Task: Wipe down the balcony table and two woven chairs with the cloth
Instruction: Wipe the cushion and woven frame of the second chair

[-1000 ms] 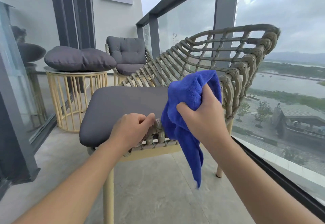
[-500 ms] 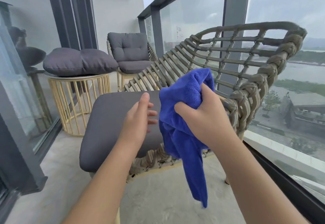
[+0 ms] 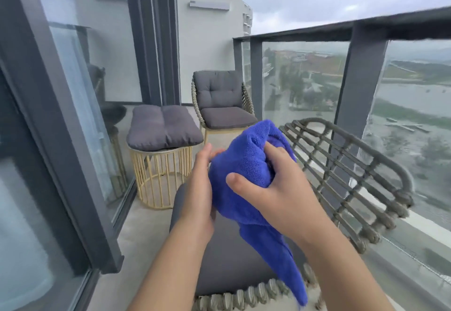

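Observation:
My right hand grips a bunched blue cloth held in the air above the near woven chair. A tail of the cloth hangs down over the chair's grey seat cushion. My left hand presses flat against the cloth's left side, fingers extended. The round table with gold wire legs stands to the left, a grey cushion lying on its top. The second woven chair with grey cushions stands at the far end of the balcony.
A glass railing with a dark frame runs along the right side, close behind the near chair. Sliding glass doors with dark frames line the left. A strip of grey floor lies between the near chair and the doors.
My left hand let go of the chair's front rim and rose to the cloth. The view lifted and swung left, so the near chair now sits lower and to the right.

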